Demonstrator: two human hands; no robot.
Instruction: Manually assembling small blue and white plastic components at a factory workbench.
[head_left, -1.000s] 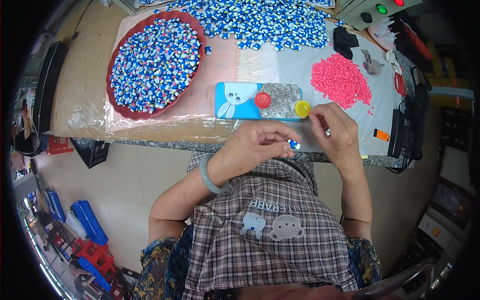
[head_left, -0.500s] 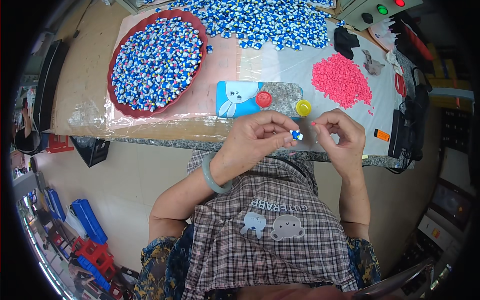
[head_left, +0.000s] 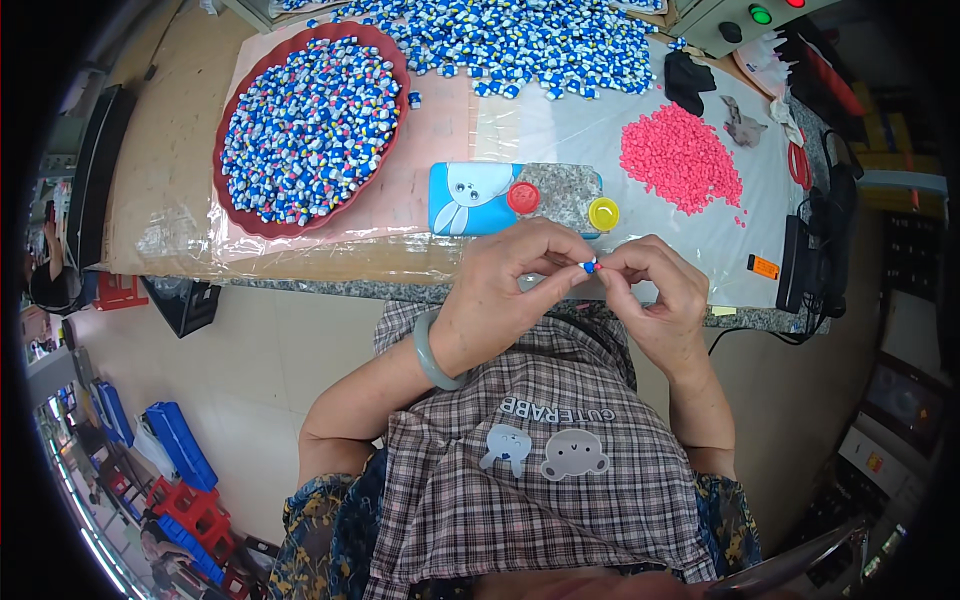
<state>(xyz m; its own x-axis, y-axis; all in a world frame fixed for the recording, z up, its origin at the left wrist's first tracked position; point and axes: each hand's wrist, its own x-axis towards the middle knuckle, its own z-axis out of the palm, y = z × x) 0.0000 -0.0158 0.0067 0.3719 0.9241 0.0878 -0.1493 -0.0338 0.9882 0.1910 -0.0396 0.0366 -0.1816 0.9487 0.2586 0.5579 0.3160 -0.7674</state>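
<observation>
My left hand [head_left: 512, 272] pinches a small blue-and-white plastic piece [head_left: 589, 267] between thumb and fingertips, above the table's front edge. Meeting it from the right, my right hand [head_left: 662, 292] is closed at the fingertips on a tiny pink piece [head_left: 598, 266], which touches the blue-and-white one. The fingers partly cover both pieces. Just beyond my hands lies a blue pad [head_left: 490, 215] with a rabbit picture and a grey speckled part. On it sit a shallow red cap [head_left: 523, 197] and a shallow yellow cap [head_left: 604, 214].
A red scalloped tray [head_left: 285, 231] full of blue-and-white pieces stands at the left. More such pieces [head_left: 530, 45] spread along the back. A heap of pink pieces [head_left: 678, 160] lies at the right, near a black cloth [head_left: 688, 82] and an orange-labelled item [head_left: 764, 267].
My right hand has moved left, bringing the pink piece against the blue-and-white piece. My left hand has barely shifted.
</observation>
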